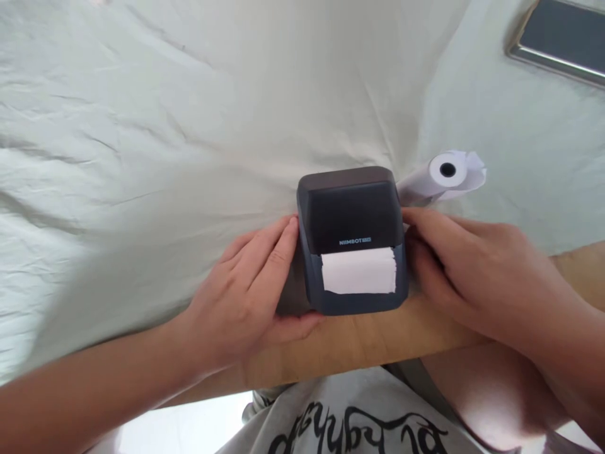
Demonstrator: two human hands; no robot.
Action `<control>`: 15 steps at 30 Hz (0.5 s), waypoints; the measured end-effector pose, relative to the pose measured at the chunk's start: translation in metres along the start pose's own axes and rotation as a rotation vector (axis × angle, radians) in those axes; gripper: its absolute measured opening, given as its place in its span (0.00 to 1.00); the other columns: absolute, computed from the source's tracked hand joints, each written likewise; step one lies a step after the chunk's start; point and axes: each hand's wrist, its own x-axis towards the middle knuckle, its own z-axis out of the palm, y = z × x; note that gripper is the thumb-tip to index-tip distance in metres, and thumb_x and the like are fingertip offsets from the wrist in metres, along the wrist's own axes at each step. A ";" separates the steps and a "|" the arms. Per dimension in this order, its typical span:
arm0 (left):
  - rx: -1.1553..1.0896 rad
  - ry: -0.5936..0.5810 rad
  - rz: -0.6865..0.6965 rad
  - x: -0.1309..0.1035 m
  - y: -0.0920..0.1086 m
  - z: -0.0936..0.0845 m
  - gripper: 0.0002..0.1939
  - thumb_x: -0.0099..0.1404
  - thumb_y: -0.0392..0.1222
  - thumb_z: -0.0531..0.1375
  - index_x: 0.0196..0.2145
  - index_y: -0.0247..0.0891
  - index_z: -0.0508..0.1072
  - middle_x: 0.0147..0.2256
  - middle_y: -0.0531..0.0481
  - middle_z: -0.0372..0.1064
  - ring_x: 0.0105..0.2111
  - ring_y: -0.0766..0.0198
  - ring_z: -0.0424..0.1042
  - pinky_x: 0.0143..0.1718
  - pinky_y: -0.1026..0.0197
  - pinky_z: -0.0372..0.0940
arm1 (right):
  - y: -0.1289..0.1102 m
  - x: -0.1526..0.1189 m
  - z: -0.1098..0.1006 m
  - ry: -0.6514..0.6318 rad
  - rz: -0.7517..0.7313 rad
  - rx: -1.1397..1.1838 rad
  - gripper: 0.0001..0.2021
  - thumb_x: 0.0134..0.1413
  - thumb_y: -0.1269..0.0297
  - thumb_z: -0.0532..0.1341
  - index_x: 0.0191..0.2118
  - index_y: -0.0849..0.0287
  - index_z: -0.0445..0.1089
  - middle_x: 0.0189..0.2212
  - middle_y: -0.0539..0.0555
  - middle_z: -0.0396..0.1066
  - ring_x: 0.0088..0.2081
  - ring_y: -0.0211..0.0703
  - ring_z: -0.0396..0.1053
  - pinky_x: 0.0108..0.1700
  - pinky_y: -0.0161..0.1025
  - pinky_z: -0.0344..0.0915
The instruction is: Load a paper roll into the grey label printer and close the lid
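Observation:
A dark blue and black label printer (352, 217) marked NIIMBOT sits upright near the table's front edge. White paper (359, 271) sticks out of the slot on its front face, with a ragged right edge. My left hand (255, 284) grips the printer's left side, fingers along the wall and thumb at the lower front corner. On the opposite side my right hand (467, 265) holds the right wall; some of its fingertips are hidden. Just beyond that hand lies a white paper roll (437, 176) with a dark core and a loose, crumpled end.
A pale, wrinkled cloth (189, 113) covers most of the table. Bare wood (368, 340) shows along the front edge, close to my lap. At the far right corner rests a dark-screened phone (564, 38), cut off by the frame.

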 end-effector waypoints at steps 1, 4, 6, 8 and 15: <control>0.002 0.001 0.005 0.000 0.000 0.001 0.52 0.87 0.62 0.62 0.90 0.34 0.43 0.72 0.22 0.77 0.70 0.33 0.83 0.69 0.36 0.83 | -0.001 0.003 -0.001 -0.021 -0.002 -0.022 0.20 0.73 0.67 0.51 0.56 0.57 0.79 0.35 0.56 0.85 0.23 0.45 0.69 0.28 0.40 0.56; -0.002 -0.008 -0.005 0.002 -0.001 0.000 0.52 0.87 0.64 0.62 0.90 0.36 0.42 0.71 0.24 0.78 0.70 0.33 0.83 0.69 0.37 0.83 | -0.007 0.006 0.000 0.046 -0.045 -0.085 0.16 0.69 0.68 0.52 0.48 0.58 0.78 0.29 0.54 0.80 0.19 0.42 0.61 0.26 0.40 0.50; -0.015 -0.008 -0.011 0.002 -0.001 -0.001 0.53 0.87 0.64 0.62 0.91 0.38 0.40 0.71 0.27 0.78 0.69 0.34 0.83 0.69 0.38 0.84 | -0.010 0.006 0.001 0.112 -0.107 -0.097 0.11 0.68 0.70 0.53 0.40 0.57 0.73 0.23 0.51 0.74 0.18 0.40 0.59 0.25 0.39 0.49; -0.038 0.000 -0.005 0.002 -0.001 -0.003 0.53 0.87 0.62 0.63 0.91 0.40 0.38 0.71 0.28 0.79 0.69 0.34 0.84 0.68 0.37 0.85 | -0.011 0.004 0.002 0.148 -0.151 -0.089 0.10 0.69 0.72 0.53 0.37 0.56 0.69 0.20 0.49 0.69 0.18 0.39 0.60 0.25 0.39 0.49; -0.060 -0.047 -0.020 0.001 0.002 -0.004 0.52 0.85 0.56 0.63 0.91 0.37 0.42 0.72 0.24 0.76 0.70 0.32 0.82 0.69 0.34 0.85 | -0.009 -0.003 -0.003 0.087 -0.162 -0.042 0.11 0.78 0.67 0.52 0.43 0.55 0.70 0.21 0.47 0.68 0.19 0.41 0.64 0.25 0.42 0.52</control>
